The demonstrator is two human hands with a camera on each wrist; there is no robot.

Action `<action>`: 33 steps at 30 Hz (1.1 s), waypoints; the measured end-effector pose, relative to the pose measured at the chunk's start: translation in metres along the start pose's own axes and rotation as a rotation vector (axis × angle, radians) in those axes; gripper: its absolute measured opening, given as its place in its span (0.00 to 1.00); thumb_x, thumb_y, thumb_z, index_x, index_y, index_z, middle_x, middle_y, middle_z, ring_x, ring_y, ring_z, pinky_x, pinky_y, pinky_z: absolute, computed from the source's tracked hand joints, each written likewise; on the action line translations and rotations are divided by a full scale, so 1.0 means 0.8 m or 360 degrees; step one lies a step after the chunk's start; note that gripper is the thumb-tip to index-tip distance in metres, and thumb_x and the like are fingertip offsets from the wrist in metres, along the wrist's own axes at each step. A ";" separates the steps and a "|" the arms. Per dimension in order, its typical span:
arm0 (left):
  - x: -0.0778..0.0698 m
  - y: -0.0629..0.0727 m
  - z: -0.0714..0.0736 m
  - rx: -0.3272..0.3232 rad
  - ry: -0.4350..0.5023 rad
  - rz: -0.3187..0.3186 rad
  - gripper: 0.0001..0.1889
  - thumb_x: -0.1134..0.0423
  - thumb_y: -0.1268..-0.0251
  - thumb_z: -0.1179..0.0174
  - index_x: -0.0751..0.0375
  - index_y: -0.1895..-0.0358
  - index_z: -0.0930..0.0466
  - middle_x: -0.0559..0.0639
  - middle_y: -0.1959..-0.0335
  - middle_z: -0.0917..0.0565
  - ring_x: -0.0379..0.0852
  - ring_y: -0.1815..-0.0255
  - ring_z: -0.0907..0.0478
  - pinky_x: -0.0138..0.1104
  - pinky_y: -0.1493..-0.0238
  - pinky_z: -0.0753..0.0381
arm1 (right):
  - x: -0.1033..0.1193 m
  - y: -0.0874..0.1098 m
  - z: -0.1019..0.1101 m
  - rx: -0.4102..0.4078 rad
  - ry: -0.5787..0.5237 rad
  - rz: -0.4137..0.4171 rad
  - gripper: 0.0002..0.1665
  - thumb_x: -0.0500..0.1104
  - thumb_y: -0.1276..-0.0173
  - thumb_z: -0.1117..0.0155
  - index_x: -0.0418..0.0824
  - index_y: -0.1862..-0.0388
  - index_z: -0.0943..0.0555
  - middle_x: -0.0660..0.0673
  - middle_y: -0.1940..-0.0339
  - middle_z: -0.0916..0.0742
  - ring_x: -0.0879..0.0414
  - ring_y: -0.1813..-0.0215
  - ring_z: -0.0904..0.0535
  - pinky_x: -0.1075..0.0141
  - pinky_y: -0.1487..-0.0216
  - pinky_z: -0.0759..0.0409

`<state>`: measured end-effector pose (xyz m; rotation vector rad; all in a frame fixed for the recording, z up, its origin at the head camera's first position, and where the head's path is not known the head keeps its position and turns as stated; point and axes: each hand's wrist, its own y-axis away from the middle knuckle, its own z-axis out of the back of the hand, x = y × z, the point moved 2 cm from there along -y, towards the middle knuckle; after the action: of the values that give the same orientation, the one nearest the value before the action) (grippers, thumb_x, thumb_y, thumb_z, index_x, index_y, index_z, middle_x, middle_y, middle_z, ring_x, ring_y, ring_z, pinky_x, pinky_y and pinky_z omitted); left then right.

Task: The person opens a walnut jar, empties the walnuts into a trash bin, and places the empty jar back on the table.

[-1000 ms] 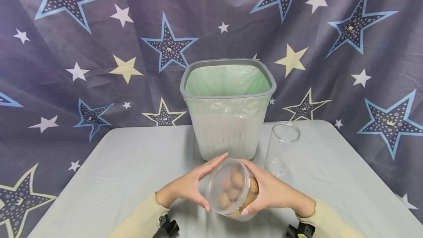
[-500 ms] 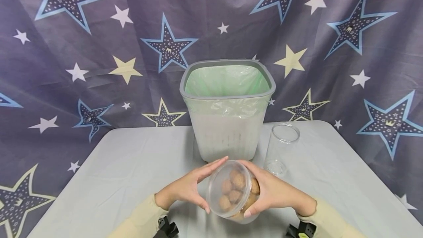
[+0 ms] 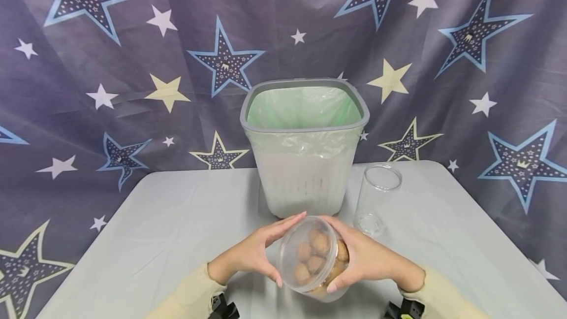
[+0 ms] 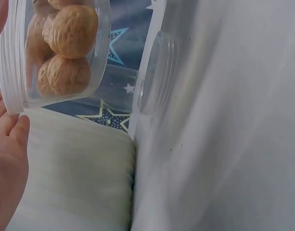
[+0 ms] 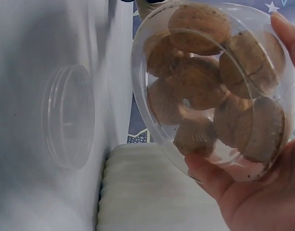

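Observation:
Both hands hold a clear plastic jar of walnuts, tilted with its frosted lid facing up and leftward. My left hand spans the lid, thumb and fingertips at opposite sides of its rim. Curled round the jar's body from the other side is my right hand. In the right wrist view the jar's bottom faces the camera, several walnuts pressed behind it. The left wrist view shows the ridged rim close to the fingers of the left hand.
Just behind the hands stands a pale bin with a grey rim and a green-tinted liner. An empty clear jar stands right of it. A loose clear round lid lies on the grey-white table. A star-patterned curtain hangs behind.
The jar has come slightly nearer the person, both hands moving with it. Its walnuts show more clearly through the lid. Bin and empty jar stay put.

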<state>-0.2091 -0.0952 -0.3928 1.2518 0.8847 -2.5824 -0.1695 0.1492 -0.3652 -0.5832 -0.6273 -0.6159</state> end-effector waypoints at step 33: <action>0.007 0.000 -0.011 -0.0497 0.0076 0.0208 0.54 0.57 0.57 0.25 0.70 0.28 0.48 0.64 0.28 0.44 0.49 0.28 0.44 0.31 0.32 0.41 | 0.005 -0.011 -0.008 -0.0411 0.0150 -0.0221 0.65 0.62 0.68 0.19 0.43 0.31 0.39 0.46 0.41 0.25 0.53 0.42 0.29 0.50 0.44 0.27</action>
<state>-0.2066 -0.0899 -0.4012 1.2380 1.1224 -2.2171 -0.1707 0.1376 -0.3643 -0.7508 -0.5055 -0.8580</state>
